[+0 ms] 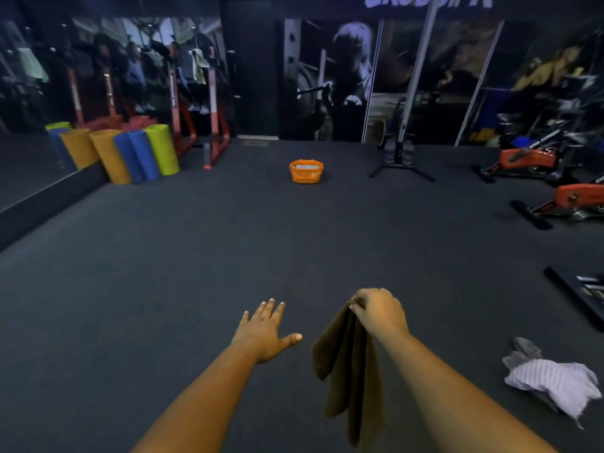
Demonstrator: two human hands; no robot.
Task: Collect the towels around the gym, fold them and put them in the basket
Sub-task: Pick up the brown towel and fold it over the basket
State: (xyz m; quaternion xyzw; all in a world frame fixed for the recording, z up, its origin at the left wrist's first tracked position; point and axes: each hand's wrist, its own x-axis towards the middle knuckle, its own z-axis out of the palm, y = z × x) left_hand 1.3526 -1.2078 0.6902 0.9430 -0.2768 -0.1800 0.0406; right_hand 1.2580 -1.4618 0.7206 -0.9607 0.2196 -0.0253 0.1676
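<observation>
right hand pinches limp brown terry towel | left hand flat, released

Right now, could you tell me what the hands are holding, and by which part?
The right hand pinches a brown towel by its top edge; it hangs down. The left hand holds nothing.

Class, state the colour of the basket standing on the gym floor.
Orange; the basket shows best in the head view, the only view.
</observation>
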